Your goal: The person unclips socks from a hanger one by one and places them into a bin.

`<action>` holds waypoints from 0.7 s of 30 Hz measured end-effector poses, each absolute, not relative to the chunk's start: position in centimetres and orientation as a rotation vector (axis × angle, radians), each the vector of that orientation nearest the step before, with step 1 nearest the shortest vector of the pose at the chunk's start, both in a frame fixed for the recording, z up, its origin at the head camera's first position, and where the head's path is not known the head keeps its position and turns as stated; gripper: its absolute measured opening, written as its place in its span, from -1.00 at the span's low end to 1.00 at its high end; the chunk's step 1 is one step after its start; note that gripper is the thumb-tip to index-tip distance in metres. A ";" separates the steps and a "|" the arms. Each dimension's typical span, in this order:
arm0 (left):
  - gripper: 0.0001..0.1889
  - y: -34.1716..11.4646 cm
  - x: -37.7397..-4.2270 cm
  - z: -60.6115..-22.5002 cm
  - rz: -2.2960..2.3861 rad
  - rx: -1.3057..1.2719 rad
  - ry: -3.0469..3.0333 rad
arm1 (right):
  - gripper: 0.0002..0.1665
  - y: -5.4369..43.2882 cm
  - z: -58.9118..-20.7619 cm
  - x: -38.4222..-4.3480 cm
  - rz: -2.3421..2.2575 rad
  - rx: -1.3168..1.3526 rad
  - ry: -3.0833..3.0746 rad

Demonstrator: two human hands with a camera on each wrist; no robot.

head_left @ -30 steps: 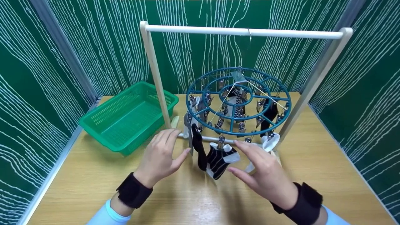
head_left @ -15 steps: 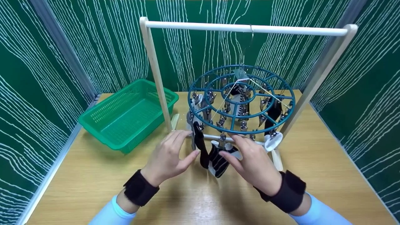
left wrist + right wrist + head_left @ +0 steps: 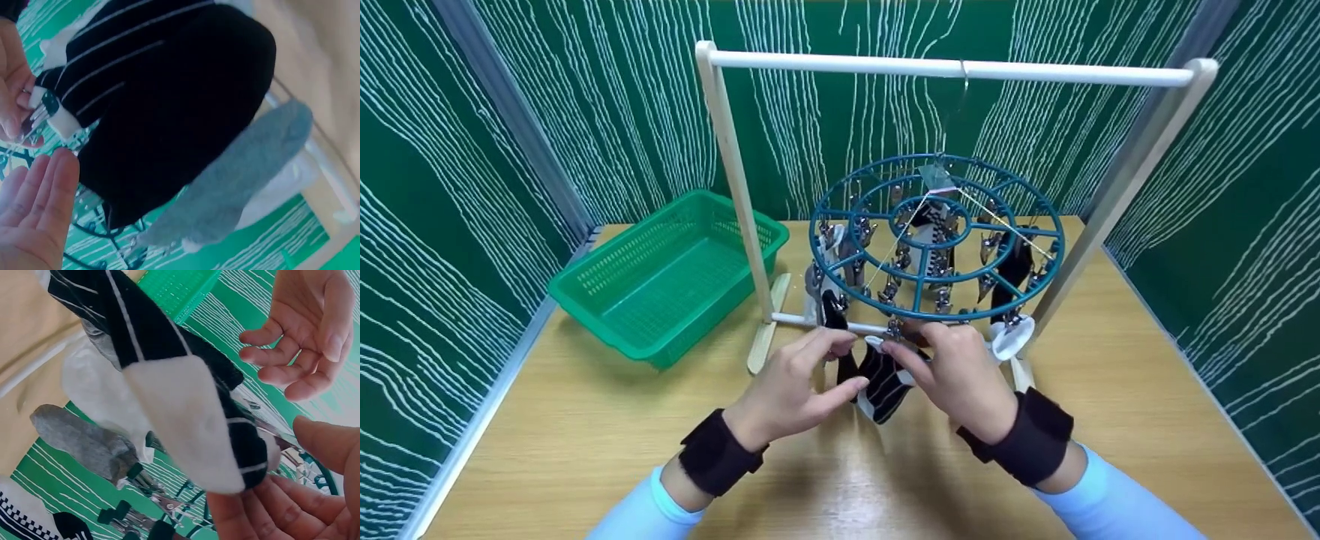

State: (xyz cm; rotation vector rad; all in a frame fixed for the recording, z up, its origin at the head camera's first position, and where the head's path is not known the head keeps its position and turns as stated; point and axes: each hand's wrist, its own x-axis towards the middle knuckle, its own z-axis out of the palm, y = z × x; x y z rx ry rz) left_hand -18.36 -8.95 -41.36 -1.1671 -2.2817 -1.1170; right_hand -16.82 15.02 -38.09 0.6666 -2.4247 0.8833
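Observation:
A black sock with white stripes and a white heel [image 3: 883, 382] hangs by a metal clip [image 3: 893, 328] at the front of a round blue hanger [image 3: 916, 299]. My right hand [image 3: 964, 375] is at this clip, thumb and fingers on either side of it, fingertips partly behind the sock. My left hand [image 3: 799, 386], fingers loosely bent and holding nothing, is beside a plain black sock [image 3: 847, 367]; in the left wrist view its fingers [image 3: 42, 197] lie apart from the cloth. A grey sock [image 3: 236, 174] hangs beyond the black one.
The hanger hooks over the white bar [image 3: 840, 63] of a wooden rack. More socks hang around it, among them a black one with a white top [image 3: 1012, 277] and a checkered one [image 3: 34, 512]. A green basket [image 3: 660, 349] stands on the table at left.
Both hands have moved inward: the right leftward onto the clip of the striped sock, the left rightward to the plain black sock. The hanger has swayed slightly.

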 end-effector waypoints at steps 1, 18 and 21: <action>-0.57 -8.8 -18.4 -41.5 -1.136 -1.176 -2.291 | -0.85 15.0 -38.1 -16.9 0.897 0.665 -2.423; -0.43 -7.2 -19.9 -44.5 -1.354 -1.131 -2.456 | -0.95 15.8 -38.2 -17.2 0.990 0.715 -2.386; -0.44 -6.8 -20.3 -45.0 -1.336 -1.138 -2.475 | -0.90 15.8 -38.2 -17.1 0.989 0.709 -2.384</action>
